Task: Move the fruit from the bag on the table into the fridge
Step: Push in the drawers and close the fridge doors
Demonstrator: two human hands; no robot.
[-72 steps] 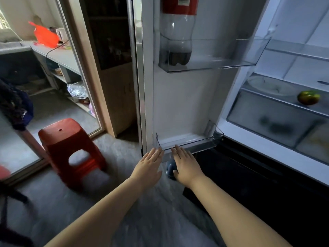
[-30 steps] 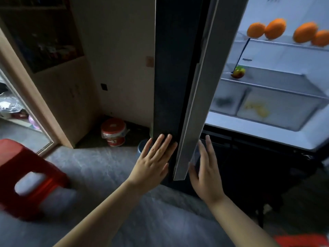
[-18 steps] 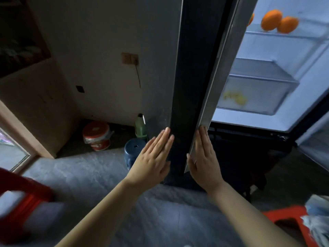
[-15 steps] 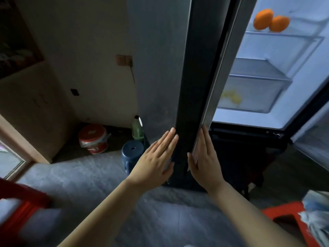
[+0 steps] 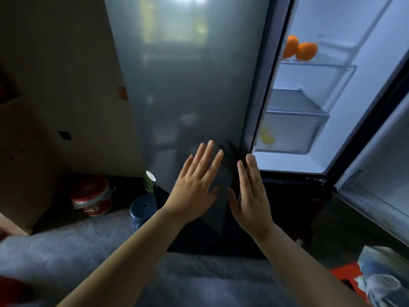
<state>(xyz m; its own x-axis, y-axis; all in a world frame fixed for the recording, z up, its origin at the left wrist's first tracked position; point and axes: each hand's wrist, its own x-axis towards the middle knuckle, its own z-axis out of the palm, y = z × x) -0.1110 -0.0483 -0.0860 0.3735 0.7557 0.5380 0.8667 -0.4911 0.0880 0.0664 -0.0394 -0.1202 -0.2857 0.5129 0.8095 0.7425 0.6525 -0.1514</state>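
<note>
Fingers [image 5: 208, 156] of my left hand [image 5: 194, 189] lie straight and spread, flat against the grey front of the left fridge door [image 5: 188, 85] near its lower free edge, holding nothing. My right hand [image 5: 250, 196] is just beside it, fingers straight and empty, palm turned toward the door's edge; whether it touches, I cannot tell. Past that edge, the lit fridge shows two oranges [image 5: 306, 50] side by side on an upper shelf [image 5: 321, 65], and something yellow and blurred in a drawer [image 5: 287, 134] below. The right door [image 5: 376, 162] stands wide open. A plastic bag [image 5: 380, 284] lies at lower right on a red surface [image 5: 340, 273]. I judge I am closing up: next, a steady push shuts this door, then the right one.
</note>
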